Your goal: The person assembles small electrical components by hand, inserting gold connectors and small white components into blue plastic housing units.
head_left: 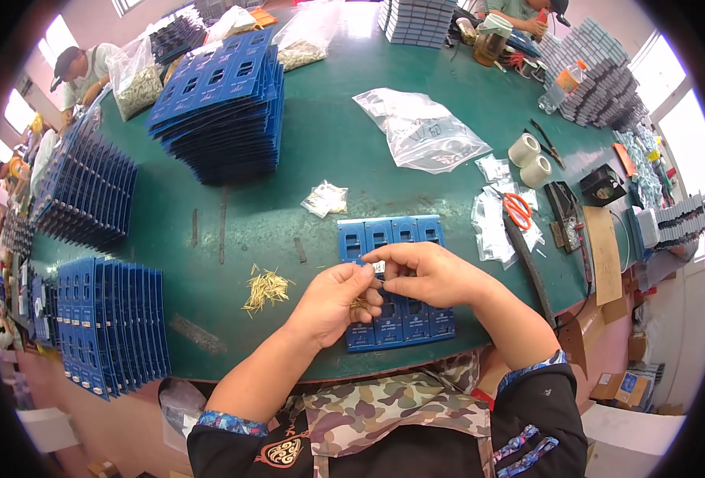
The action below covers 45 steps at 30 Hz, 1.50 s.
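Observation:
A blue circuit board panel (418, 327) lies on the table in front of me, with rows of rectangular cut-outs. Above its left part, my left hand (328, 304) is closed, with a few thin brass-coloured pins (358, 303) showing between its curled fingers. Thumb and forefinger of my right hand (426, 275) come together right beside the left fingertips; whatever they pinch is too small to make out. A small white piece (379, 268) shows between the hands. Left of my left hand is a loose heap of brass-coloured pins (266, 289).
Tall stacks of blue panels (218, 103) stand at the left, another stack (111, 323) nearer. Small bags (325, 198) and a large plastic bag (420, 131) lie beyond the panel. Scissors (517, 210), tape rolls (524, 150) and a soldering tool stand (563, 209) are right. Other people sit across the table.

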Each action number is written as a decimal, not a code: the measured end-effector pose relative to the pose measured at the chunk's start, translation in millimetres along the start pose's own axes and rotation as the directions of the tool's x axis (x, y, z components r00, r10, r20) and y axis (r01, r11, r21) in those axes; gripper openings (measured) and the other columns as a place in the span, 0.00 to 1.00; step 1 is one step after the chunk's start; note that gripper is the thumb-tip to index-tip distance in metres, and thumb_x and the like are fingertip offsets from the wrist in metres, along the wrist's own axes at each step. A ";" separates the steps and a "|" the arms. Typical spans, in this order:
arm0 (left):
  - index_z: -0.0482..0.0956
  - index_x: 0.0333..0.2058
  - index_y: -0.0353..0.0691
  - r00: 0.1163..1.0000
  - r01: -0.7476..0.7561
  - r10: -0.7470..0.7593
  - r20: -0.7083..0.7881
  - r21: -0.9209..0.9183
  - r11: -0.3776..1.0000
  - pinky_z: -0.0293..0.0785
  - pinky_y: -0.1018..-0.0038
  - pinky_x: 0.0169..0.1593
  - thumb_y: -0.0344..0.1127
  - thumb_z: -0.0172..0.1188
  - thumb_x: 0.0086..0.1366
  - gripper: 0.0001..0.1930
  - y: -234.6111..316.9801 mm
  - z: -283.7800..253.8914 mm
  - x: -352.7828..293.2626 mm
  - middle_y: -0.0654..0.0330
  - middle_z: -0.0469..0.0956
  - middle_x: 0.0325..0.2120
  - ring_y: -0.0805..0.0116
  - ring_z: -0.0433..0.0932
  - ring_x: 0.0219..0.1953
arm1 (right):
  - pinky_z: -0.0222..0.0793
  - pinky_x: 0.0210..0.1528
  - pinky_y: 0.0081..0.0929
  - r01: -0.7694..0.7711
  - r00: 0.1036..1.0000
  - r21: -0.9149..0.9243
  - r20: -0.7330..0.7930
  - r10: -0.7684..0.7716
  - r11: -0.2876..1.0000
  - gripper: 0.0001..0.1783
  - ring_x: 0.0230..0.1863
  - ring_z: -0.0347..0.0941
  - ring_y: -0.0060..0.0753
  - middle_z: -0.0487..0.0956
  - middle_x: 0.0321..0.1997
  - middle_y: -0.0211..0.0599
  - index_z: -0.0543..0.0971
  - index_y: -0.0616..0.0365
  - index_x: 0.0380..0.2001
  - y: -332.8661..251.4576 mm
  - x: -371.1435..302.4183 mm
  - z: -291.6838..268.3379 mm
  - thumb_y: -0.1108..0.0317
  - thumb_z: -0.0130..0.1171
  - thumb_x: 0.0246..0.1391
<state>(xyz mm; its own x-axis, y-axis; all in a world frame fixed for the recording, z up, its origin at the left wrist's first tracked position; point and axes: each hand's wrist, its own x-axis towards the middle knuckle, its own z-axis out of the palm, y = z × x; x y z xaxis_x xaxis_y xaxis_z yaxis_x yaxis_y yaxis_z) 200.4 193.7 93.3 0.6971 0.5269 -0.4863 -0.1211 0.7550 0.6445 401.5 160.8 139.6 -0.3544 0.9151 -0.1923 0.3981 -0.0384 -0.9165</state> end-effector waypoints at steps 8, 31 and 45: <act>0.75 0.35 0.37 0.993 -0.071 0.057 -0.100 -0.136 0.988 0.73 0.81 0.28 0.45 0.55 0.66 0.15 10.9 -4.0 -1.0 0.62 0.77 0.25 0.72 0.76 0.26 | 0.71 0.35 0.24 -0.022 0.993 -0.042 -0.113 0.017 0.999 0.12 0.30 0.74 0.27 0.79 0.30 0.34 0.78 0.61 0.41 27.9 -16.5 -23.9 0.74 0.57 0.52; 0.76 0.35 0.37 1.000 0.013 -0.013 0.004 -0.169 0.986 0.74 0.80 0.27 0.46 0.54 0.67 0.16 1.0 12.1 13.3 0.61 0.77 0.24 0.70 0.77 0.26 | 0.70 0.38 0.36 -0.010 0.915 -0.532 -0.347 -0.207 0.847 0.05 0.35 0.74 0.43 0.74 0.30 0.38 0.80 0.57 0.26 45.4 -9.4 -23.5 0.67 0.61 0.48; 0.75 0.34 0.38 1.000 0.008 -0.010 -0.012 -0.128 0.992 0.72 0.81 0.26 0.47 0.56 0.66 0.16 2.1 13.7 11.8 0.62 0.76 0.23 0.71 0.77 0.25 | 0.72 0.34 0.35 0.049 0.862 -0.682 -0.340 -0.375 0.730 0.06 0.32 0.74 0.40 0.74 0.28 0.32 0.82 0.54 0.30 42.1 -21.6 -12.1 0.67 0.63 0.46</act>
<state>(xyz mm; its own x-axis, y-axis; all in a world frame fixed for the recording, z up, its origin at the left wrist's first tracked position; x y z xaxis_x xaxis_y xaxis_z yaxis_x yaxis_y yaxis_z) 218.0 196.1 97.0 0.6896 0.5242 -0.4996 -0.2047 0.8029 0.5599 436.1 144.3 109.4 -0.1677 0.9399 0.2973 0.8503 0.2906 -0.4389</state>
